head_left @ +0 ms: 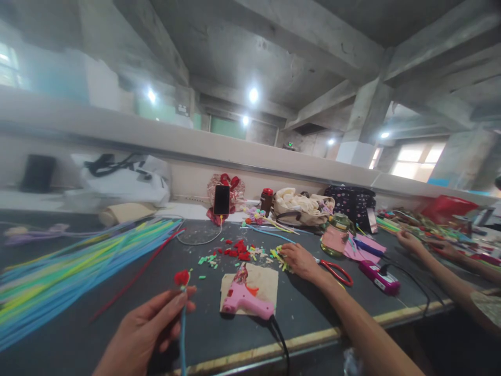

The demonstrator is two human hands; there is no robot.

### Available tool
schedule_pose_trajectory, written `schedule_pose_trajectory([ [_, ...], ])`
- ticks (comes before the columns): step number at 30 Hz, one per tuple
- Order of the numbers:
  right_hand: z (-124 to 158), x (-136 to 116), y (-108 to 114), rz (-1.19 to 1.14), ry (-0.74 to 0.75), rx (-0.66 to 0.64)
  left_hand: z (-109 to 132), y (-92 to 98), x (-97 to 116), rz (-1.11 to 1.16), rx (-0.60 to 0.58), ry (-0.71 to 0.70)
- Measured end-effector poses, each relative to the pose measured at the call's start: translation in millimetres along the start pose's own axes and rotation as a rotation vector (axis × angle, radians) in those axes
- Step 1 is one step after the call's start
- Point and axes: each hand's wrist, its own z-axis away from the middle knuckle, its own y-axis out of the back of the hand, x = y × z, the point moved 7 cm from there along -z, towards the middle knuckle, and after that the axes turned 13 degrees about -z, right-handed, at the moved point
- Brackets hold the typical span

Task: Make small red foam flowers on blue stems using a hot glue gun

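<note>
Pinching blue stem [183, 337] in left hand [151, 324], right hand [303, 262] loosely curled at yellow bits [275, 255], hold unclear, power strip [379, 278] label unreadable.

- Dark tabletop [309, 317] with a pale wooden front edge, spanning the lower frame
- Bundle of blue, green and yellow stems [90, 266], left
- Red stem [151, 262] beside the bundle
- Red snippets [238, 251] and green snippets [209, 260], centre
- Yellow snippets [275, 254], just right of those
- Cardboard piece [269, 282], lower centre
- Red-handled scissors [337, 267], right of centre
- Magenta power strip [379, 278], right
</note>
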Motion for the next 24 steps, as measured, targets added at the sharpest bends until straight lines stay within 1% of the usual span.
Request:
schedule_pose_trajectory([
  [5,-20,1,-8,0.014,0.036,-0.046,3,-3.9,2,0.003,-0.029,-0.007],
  [7,-23,1,-10,0.010,0.042,-0.078,3,-2.3,2,0.000,-0.025,-0.011],
  [9,-21,4,-7,0.011,0.022,-0.079,2,0.4,1,-0.004,-0.017,-0.016],
  [12,-12,10,3,0.020,-0.051,-0.048,1,2.3,0,-0.001,-0.010,-0.026],
  [16,-4,21,13,0.027,-0.184,-0.014,3,-1.9,1,-0.009,-0.022,-0.017],
  [20,-8,33,17,0.010,-0.315,0.015,4,-2.6,2,-0.008,-0.010,-0.007],
  [24,-16,36,14,-0.027,-0.365,0.006,2,0.3,-1,-0.006,-0.003,-0.013],
])
